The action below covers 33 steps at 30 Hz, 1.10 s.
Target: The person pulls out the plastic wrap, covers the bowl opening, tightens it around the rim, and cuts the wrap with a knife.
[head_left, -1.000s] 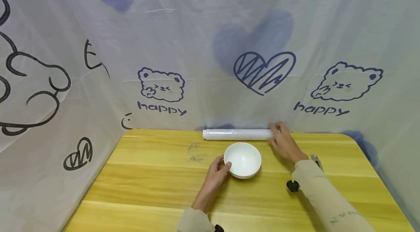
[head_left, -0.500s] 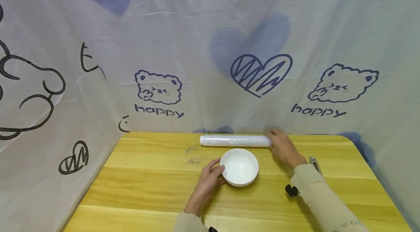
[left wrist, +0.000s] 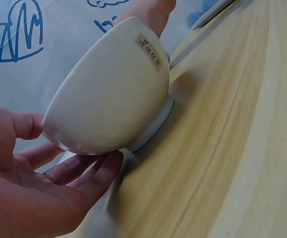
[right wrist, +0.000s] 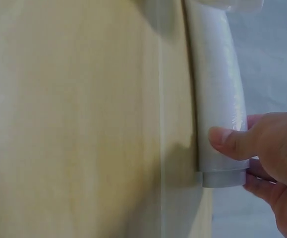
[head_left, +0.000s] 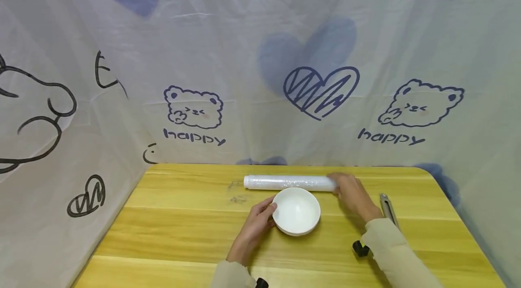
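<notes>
A white bowl point(head_left: 296, 211) stands upright mid-table. My left hand point(head_left: 255, 227) holds its left side, the thumb at the rim and the other fingers under the curved wall. In the left wrist view the bowl point(left wrist: 108, 94) shows a small printed label, and its foot is right at the wood. Behind the bowl lies a roll of cling film point(head_left: 285, 182), lengthwise from left to right, with a pale core end sticking out. My right hand point(head_left: 353, 193) grips the roll's right end. The right wrist view shows the thumb across the film point(right wrist: 217, 94) near the core end.
A utility knife point(head_left: 388, 209) lies on the wooden table point(head_left: 183, 224), right of my right wrist and partly behind the sleeve. Printed cloth point(head_left: 252, 53) hangs along the table's back edge and left side. Faint dark marks point(head_left: 238, 199) show left of the bowl.
My right hand has drawn the cling film roll from the back edge toward me, closer to the bowl. The bowl has come slightly nearer with my left hand. More of the knife now shows.
</notes>
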Motion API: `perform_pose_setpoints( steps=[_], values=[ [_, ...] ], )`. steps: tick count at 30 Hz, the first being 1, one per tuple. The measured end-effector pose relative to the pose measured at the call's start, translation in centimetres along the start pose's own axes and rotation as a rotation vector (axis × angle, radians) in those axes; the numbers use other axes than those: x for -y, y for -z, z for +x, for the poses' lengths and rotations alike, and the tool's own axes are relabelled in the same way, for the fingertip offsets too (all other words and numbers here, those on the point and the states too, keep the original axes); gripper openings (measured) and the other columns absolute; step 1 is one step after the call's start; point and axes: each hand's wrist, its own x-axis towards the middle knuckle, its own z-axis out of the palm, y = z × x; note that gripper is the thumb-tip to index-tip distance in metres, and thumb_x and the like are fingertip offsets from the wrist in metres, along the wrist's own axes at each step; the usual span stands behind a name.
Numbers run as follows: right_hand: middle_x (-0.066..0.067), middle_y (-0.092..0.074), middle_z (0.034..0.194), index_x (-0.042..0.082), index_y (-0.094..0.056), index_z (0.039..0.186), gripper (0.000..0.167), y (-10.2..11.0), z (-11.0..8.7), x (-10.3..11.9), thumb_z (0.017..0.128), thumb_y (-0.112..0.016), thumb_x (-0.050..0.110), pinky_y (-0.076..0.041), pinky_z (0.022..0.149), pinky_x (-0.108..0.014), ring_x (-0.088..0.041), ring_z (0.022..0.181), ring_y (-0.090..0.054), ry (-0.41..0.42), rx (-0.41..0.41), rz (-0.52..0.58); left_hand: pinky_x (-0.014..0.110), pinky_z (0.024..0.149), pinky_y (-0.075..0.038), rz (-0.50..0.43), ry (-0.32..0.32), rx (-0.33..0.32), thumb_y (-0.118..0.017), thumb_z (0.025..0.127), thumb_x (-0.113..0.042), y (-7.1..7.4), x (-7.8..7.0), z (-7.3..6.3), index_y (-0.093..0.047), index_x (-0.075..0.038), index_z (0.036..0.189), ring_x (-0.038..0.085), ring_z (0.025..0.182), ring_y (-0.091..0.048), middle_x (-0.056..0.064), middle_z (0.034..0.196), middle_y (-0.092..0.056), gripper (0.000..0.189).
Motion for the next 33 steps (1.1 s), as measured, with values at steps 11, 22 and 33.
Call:
perform_pose_setpoints(
  steps=[11, 22, 33],
  values=[
    [-0.020, -0.062, 0.136, -0.002, -0.060, 0.138, 0.046, -0.3, -1.9, 0.3, 0.094, -0.062, -0.012, -0.048, 0.105, -0.055, -0.041, 0.126, -0.057, -0.058, 0.027, 0.041, 0.039, 0.105, -0.050, 0.143, -0.119, 0.066, -0.043, 0.112, -0.016, -0.5, -0.5, 1.2, -0.049, 0.009, 0.146, 0.034, 0.130, -0.055, 0.027, 0.145, -0.053, 0.043],
    [-0.016, -0.064, 0.129, 0.008, -0.058, 0.130, 0.039, -1.0, -2.0, 0.4, 0.094, -0.070, -0.001, -0.051, 0.100, -0.056, -0.035, 0.116, -0.060, -0.040, -0.026, 0.027, 0.061, 0.113, -0.036, 1.018, -0.644, -0.159, -0.081, 0.082, 0.006, 2.2, -3.1, 5.2, -0.071, -0.003, 0.110, 0.039, 0.128, -0.056, 0.018, 0.130, -0.065, 0.031],
    [-0.016, -0.070, 0.118, 0.012, -0.058, 0.116, 0.040, -1.8, -1.0, 1.2, 0.086, -0.085, 0.015, -0.043, 0.099, -0.059, -0.038, 0.113, -0.061, 0.020, -0.065, -0.093, 0.065, 0.107, -0.036, 1.291, -0.667, 0.035, -0.089, 0.082, -0.022, 1.7, -1.9, 8.6, -0.057, -0.014, 0.102, 0.031, 0.112, -0.056, 0.005, 0.115, -0.061, 0.038]
  ],
)
